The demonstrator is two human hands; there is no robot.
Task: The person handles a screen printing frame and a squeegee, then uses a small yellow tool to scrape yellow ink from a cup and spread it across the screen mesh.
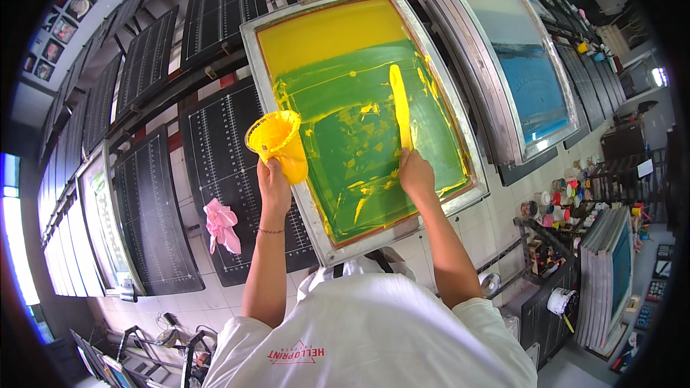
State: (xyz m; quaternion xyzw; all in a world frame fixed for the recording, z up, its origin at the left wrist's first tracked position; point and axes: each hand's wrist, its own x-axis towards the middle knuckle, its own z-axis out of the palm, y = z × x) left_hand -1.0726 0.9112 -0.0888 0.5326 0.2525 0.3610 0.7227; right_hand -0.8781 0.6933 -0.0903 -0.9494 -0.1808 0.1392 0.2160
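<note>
My left hand (pixel 274 188) grips a yellow ink-smeared tub (pixel 286 158), its mouth tilted up beside the left rail of a screen-printing frame (pixel 406 225). In my right hand (pixel 416 174) is the lower end of a flat spatula (pixel 399 104) coated in yellow ink, over the right half of the mesh. The mesh (pixel 345 136) is green with yellow streaks and blobs, and a broad yellow band (pixel 330 34) crosses its far end. Fingers of both hands are closed. The spatula's handle is mostly hidden by my right hand.
Black printing boards (pixel 154 215) with white markings stand in rows to the left and behind. A crumpled pink cloth (pixel 221 225) lies on one. To the right are stacked frames with a blue mesh (pixel 535 86), ink jars (pixel 550 208) and a white bucket (pixel 561 301).
</note>
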